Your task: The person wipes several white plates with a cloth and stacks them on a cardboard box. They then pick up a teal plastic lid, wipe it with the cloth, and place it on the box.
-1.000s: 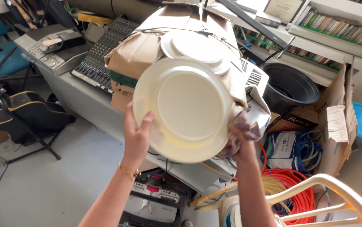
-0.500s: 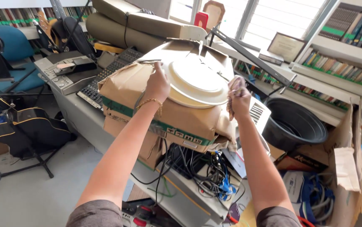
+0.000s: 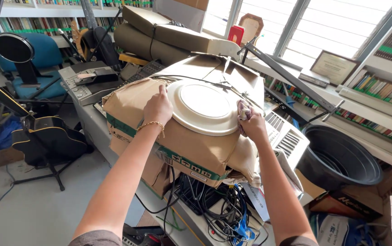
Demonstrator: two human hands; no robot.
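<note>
Cream plate (image 3: 204,107) lies upside down on top of a cardboard box (image 3: 178,132) on a cluttered desk (image 3: 91,120). Left hand (image 3: 158,108) rests at the plate's left rim, fingers curled against the edge. Right hand (image 3: 252,124) touches the right rim, closed around a bunched cloth (image 3: 243,110). Black tub (image 3: 341,159) stands to the right.

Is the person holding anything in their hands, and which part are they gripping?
The left hand grips the left rim of the cream plate lying on the cardboard box. The right hand clutches a bunched cloth against the plate's right edge.
</note>
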